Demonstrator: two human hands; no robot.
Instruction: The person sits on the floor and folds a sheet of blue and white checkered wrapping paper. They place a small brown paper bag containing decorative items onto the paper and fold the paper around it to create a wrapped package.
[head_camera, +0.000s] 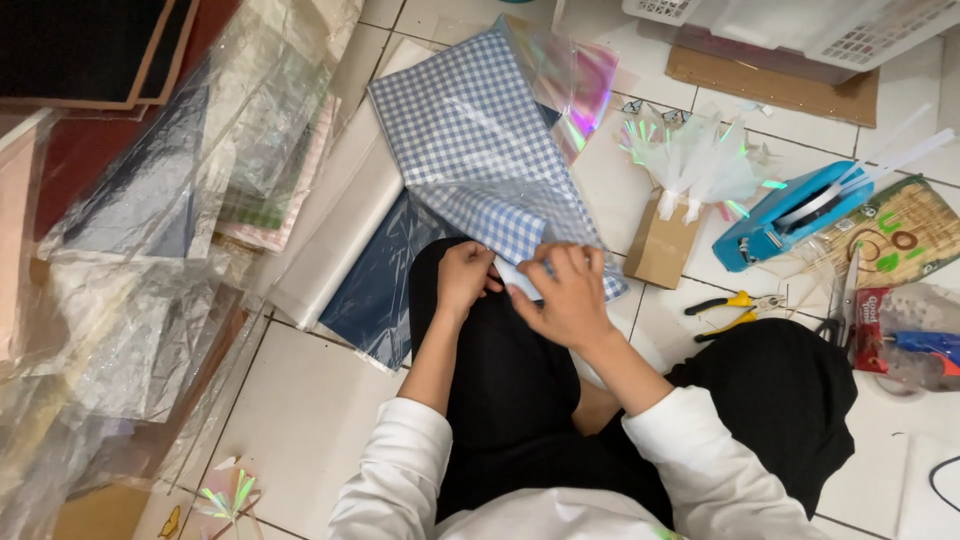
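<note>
Both hands are pinching the near edge of the blue gingham sheet (480, 150) over the knee: left hand (462, 280) and right hand (568, 292), each grip closed on it. Keeping the edges aligned should help the fold.

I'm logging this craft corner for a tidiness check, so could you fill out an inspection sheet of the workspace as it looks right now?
Surface: white tiled floor; person sits on it.
Job's things: blue-and-white checked sheet, lying under clear film, its near edge at the lap.
Clutter: stacked wrapping sheets in clear film, dark blue sheet, iridescent film, brown paper bag with iridescent bows, blue tape dispenser, yellow-handled pliers, scissors, white basket.
Grippers: left hand and right hand pinch the sheet's near edge.
Cables: dark cord at the right edge.
Surroundings: cardboard under the basket.
</note>
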